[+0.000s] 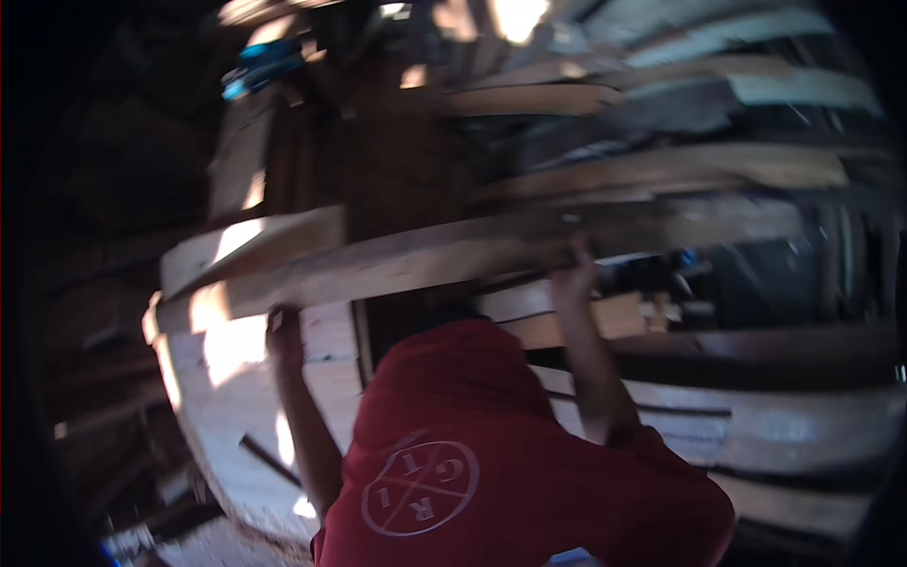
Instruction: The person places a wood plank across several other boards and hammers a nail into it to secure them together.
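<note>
A long, slightly rough wooden plank (425, 257) lies crosswise in front of me, held in both hands. My left hand (283, 331) is closed at its near edge, toward the left end. Further right, my right hand (574, 272) grips the same edge, with a finger or thumb reaching up over the plank's face. Motion blurs the finger details of both hands. Below the plank's left end is a pale wooden surface (227, 378) with bright patches of sunlight on it.
Several boards (680, 170) lie stacked at the right and far right. More pale boards (803, 425) stretch along the near right. A teal and black tool (260, 66) rests on a narrow beam (241, 151) at the far left. A thin dark strip (269, 460) lies near my left forearm.
</note>
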The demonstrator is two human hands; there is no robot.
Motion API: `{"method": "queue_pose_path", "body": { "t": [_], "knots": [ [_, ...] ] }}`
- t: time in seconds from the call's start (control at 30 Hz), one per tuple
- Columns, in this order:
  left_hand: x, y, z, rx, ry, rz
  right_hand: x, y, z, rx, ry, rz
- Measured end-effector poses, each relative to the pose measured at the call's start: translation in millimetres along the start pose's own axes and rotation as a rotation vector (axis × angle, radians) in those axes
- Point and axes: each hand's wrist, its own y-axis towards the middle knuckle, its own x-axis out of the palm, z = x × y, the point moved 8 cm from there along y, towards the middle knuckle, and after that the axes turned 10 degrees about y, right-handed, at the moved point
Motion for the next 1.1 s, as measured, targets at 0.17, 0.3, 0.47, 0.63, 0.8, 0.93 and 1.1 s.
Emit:
{"method": "queue_pose_path", "body": {
  "t": [0.17,0.3,0.47,0.63,0.8,0.93,1.1],
  "knots": [
    [-23,31,-91,-0.201,-0.918,0.012,-21,-40,45,0.202,-0.018,-0.056],
    [-62,31,-175,-0.308,-1.151,0.158,-56,-54,104,0.474,-0.108,-0.125],
    [-57,4,-151,-0.425,-0.874,0.387,-73,-68,136,0.583,-0.133,-0.206],
    [-60,-20,-152,-0.453,-0.775,0.362,-62,-66,149,0.659,-0.162,-0.234],
    [-59,-23,-169,-0.437,-0.714,0.334,-70,-27,177,0.621,-0.216,-0.184],
    [-75,-42,-191,-0.445,-0.712,0.376,-103,-24,219,0.779,-0.21,-0.088],
    [-45,-91,-203,-0.389,-0.529,0.481,-128,-68,208,1.018,-0.081,-0.241]
  ]
}}
